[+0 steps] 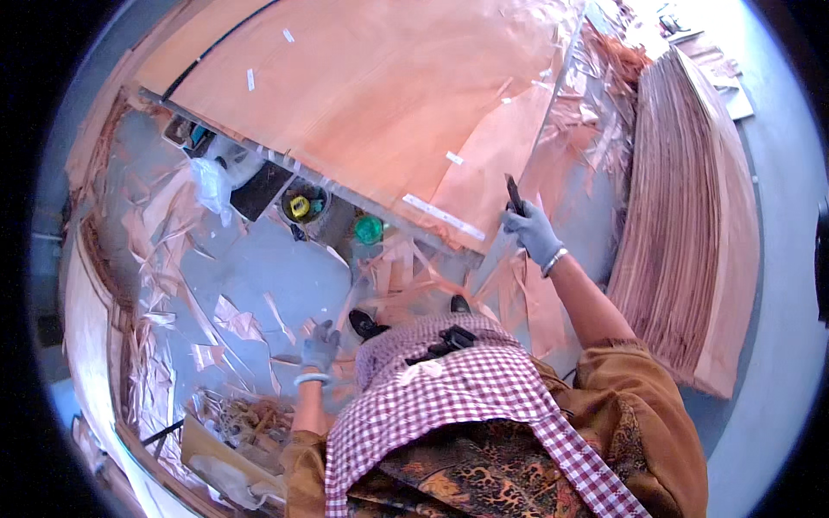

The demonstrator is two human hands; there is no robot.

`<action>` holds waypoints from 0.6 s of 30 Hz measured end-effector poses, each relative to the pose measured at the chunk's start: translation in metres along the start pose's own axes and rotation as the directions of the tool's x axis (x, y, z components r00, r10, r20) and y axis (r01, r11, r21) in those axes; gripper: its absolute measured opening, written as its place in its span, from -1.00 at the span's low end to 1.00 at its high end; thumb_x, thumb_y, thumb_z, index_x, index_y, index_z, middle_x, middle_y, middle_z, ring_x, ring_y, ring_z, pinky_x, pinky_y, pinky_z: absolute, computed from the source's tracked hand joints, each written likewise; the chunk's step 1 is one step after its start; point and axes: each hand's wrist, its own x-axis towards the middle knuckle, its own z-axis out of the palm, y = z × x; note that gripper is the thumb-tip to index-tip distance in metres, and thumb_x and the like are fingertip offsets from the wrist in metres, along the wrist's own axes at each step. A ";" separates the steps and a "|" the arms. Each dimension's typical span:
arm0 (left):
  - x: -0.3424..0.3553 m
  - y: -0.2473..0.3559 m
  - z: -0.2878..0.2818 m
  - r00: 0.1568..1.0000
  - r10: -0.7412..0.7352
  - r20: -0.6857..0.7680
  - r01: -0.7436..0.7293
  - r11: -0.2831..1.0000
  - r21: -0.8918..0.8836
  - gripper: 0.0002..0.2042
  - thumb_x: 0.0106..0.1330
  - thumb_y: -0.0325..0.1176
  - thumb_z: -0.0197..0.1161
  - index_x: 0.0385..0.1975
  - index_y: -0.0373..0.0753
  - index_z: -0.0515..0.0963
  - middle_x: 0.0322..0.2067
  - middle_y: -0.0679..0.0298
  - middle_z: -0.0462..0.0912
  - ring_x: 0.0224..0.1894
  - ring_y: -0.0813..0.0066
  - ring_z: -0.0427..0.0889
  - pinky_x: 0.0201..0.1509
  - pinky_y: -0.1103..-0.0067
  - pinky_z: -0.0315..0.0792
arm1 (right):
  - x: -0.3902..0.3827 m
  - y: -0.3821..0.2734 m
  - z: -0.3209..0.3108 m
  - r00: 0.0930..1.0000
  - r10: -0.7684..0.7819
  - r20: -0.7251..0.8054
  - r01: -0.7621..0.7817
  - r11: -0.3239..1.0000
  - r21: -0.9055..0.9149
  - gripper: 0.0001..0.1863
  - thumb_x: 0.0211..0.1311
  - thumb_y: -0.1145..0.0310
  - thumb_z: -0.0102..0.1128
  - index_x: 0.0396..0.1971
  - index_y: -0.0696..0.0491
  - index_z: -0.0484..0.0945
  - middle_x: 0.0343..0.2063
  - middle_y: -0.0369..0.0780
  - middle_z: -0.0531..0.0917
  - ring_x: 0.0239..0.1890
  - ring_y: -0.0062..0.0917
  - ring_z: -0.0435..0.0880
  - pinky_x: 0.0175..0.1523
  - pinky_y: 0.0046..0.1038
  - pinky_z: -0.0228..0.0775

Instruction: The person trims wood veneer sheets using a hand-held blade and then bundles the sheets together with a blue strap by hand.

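A broad, flat sheet of tan-orange wood veneer (371,95) spread ahead and to the left of the gloved right hand (535,235), its near right corner just beside that grip. To the right of the grip rose a thick, curved stack of reddish-brown veneer sheets (678,224), with its layered edges facing the hand. Behind the grip and to its left hung a purple-and-white checked cloth apron (449,380), flanked by brown fabric sleeves (648,397). Torn, pinkish veneer strips (542,306) lay below the grip and well to its left. A crumpled, translucent plastic bag (210,186) was far left of the grip, by the sheet's near edge. A long, thin white strip (443,217) rested on the sheet, left of the grip. The right hand, in grey fabric, was closed around a dark, narrow tool (515,194), its tip pointing away from the body. The grey-gloved left hand (320,347) hung well left of and behind that grip; it was blurred, so whether its fingers were spread or pressed together could not be told. A round green container (368,229) sat left of the grip, with a small, yellow rounded object (300,205) farther left. Small white rectangular pieces (455,157) dotted the sheet ahead-left of the grip
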 end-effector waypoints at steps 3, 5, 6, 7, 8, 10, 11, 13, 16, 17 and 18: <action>0.014 -0.054 -0.033 0.993 0.056 -0.107 -0.066 0.993 -0.093 -0.58 0.34 -0.16 0.12 0.11 -0.25 0.45 0.05 0.01 0.53 0.11 0.14 0.51 0.18 0.39 0.37 | -0.003 -0.002 0.035 0.964 -0.245 -0.098 0.242 0.969 -0.045 -0.81 0.16 0.28 0.25 -0.32 0.06 0.56 -0.60 -0.44 0.47 -0.65 -0.75 0.30 -0.59 -0.62 0.11; 0.028 -0.084 -0.063 0.982 0.090 -0.164 -0.108 0.988 -0.108 -0.59 0.33 -0.15 0.11 0.10 -0.23 0.46 0.05 0.06 0.54 0.07 0.08 0.53 0.16 0.35 0.38 | -0.015 -0.013 0.046 0.984 -0.041 -0.174 0.044 0.999 0.017 -0.74 0.17 0.18 0.27 -0.24 0.03 0.58 -0.54 -0.43 0.52 -0.65 -0.76 0.30 -0.60 -0.63 0.09; 0.037 -0.092 -0.077 0.980 0.078 -0.181 -0.100 0.988 -0.114 -0.59 0.33 -0.15 0.10 0.09 -0.22 0.46 0.04 0.08 0.54 0.05 0.06 0.54 0.16 0.33 0.38 | -0.022 -0.018 0.053 0.966 -0.013 -0.259 0.027 0.998 0.051 -0.73 0.18 0.16 0.27 -0.24 0.02 0.58 -0.53 -0.43 0.52 -0.65 -0.76 0.30 -0.60 -0.64 0.09; 0.046 -0.094 -0.091 0.967 0.119 -0.224 -0.155 0.976 -0.151 -0.61 0.33 -0.18 0.11 0.09 -0.24 0.46 0.03 0.08 0.55 0.05 0.07 0.54 0.16 0.34 0.38 | -0.027 -0.025 0.059 0.947 -0.031 -0.320 0.059 0.995 0.080 -0.73 0.19 0.14 0.26 -0.23 0.00 0.58 -0.52 -0.43 0.53 -0.65 -0.76 0.30 -0.60 -0.64 0.09; 0.055 -0.092 -0.106 0.957 0.133 -0.258 -0.184 0.965 -0.186 -0.62 0.33 -0.21 0.11 0.08 -0.25 0.46 0.02 0.07 0.55 0.04 0.08 0.54 0.16 0.35 0.38 | -0.031 -0.032 0.065 0.920 -0.048 -0.389 0.089 0.992 0.087 -0.72 0.20 0.12 0.25 -0.23 -0.01 0.58 -0.50 -0.43 0.53 -0.66 -0.76 0.29 -0.60 -0.65 0.10; 0.069 -0.073 -0.136 0.911 0.221 -0.348 -0.297 0.937 -0.185 -0.63 0.32 -0.26 0.13 0.07 -0.27 0.46 0.00 0.07 0.56 0.02 0.10 0.55 0.15 0.36 0.38 | -0.036 -0.046 0.072 0.921 -0.063 -0.384 0.126 0.982 0.141 -0.66 0.17 0.18 0.30 -0.13 0.02 0.50 -0.48 -0.42 0.53 -0.64 -0.75 0.35 -0.59 -0.67 0.12; 0.075 -0.054 -0.150 0.865 0.297 -0.404 -0.381 0.913 -0.146 -0.63 0.31 -0.29 0.14 0.07 -0.28 0.46 -0.02 0.07 0.56 0.00 0.11 0.56 0.14 0.37 0.39 | -0.035 -0.053 0.077 0.919 -0.072 -0.387 0.147 0.975 0.169 -0.64 0.17 0.21 0.31 -0.10 0.03 0.48 -0.48 -0.41 0.52 -0.63 -0.75 0.37 -0.59 -0.67 0.12; 0.081 -0.008 -0.177 0.762 0.464 -0.452 -0.530 0.848 -0.024 -0.62 0.27 -0.33 0.18 0.07 -0.29 0.45 -0.04 0.08 0.57 -0.03 0.13 0.56 0.11 0.38 0.40 | -0.026 -0.068 0.087 0.908 -0.080 -0.410 0.153 0.977 0.149 -0.65 0.18 0.28 0.27 -0.06 0.05 0.48 -0.48 -0.43 0.51 -0.61 -0.80 0.37 -0.57 -0.73 0.10; 0.084 0.081 -0.209 0.563 0.718 -0.408 -0.772 0.634 0.052 -0.57 0.18 -0.36 0.26 0.07 -0.31 0.44 -0.05 0.09 0.56 -0.02 0.19 0.55 0.06 0.39 0.43 | -0.004 -0.096 0.105 0.898 -0.187 -0.398 0.297 0.926 0.234 -0.69 0.19 0.36 0.26 -0.08 0.08 0.48 -0.52 -0.44 0.48 -0.63 -0.82 0.34 -0.57 -0.73 0.10; 0.084 0.113 -0.213 0.482 0.783 -0.394 -0.859 0.510 -0.037 -0.53 0.14 -0.37 0.30 0.07 -0.33 0.44 -0.04 0.09 0.56 -0.01 0.23 0.54 0.03 0.40 0.44 | 0.001 -0.106 0.109 0.924 -0.154 -0.350 0.252 0.934 0.255 -0.70 0.20 0.39 0.22 -0.07 0.09 0.48 -0.54 -0.44 0.46 -0.63 -0.81 0.35 -0.56 -0.72 0.13; 0.082 0.141 -0.215 0.566 0.774 -0.283 -0.824 0.532 -0.194 -0.50 0.12 -0.36 0.33 0.09 -0.35 0.42 -0.03 0.06 0.54 -0.01 0.27 0.53 0.02 0.42 0.44 | 0.006 -0.116 0.116 0.934 -0.188 -0.303 0.271 0.927 0.259 -0.69 0.20 0.41 0.21 -0.05 0.10 0.47 -0.50 -0.43 0.48 -0.61 -0.80 0.36 -0.53 -0.71 0.16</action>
